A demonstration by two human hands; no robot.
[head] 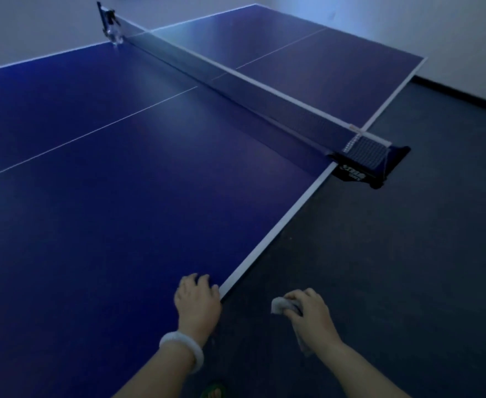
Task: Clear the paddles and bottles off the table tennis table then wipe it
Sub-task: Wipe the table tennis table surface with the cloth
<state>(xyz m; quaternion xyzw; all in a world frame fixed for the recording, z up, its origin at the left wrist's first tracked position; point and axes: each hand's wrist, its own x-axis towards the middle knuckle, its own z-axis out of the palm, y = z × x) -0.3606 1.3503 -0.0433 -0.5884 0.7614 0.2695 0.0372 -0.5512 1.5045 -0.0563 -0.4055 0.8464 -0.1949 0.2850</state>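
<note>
The blue table tennis table (115, 202) fills the left and middle of the view, with its net (236, 81) stretched across it. My left hand (197, 300) rests on the table's near right edge, fingers curled down onto the surface, holding nothing. My right hand (307, 311) hangs beside the table over the floor and grips a small grey cloth (282, 305). A clear bottle (114, 33) stands on the table at the far end of the net, beside the net post. No paddle shows on the table.
The near net clamp (371, 162) sticks out past the table's right edge. Dark floor (393, 268) lies to the right, bounded by a pale wall (451, 38) with a dark skirting. A green sandal (213, 390) shows at the bottom.
</note>
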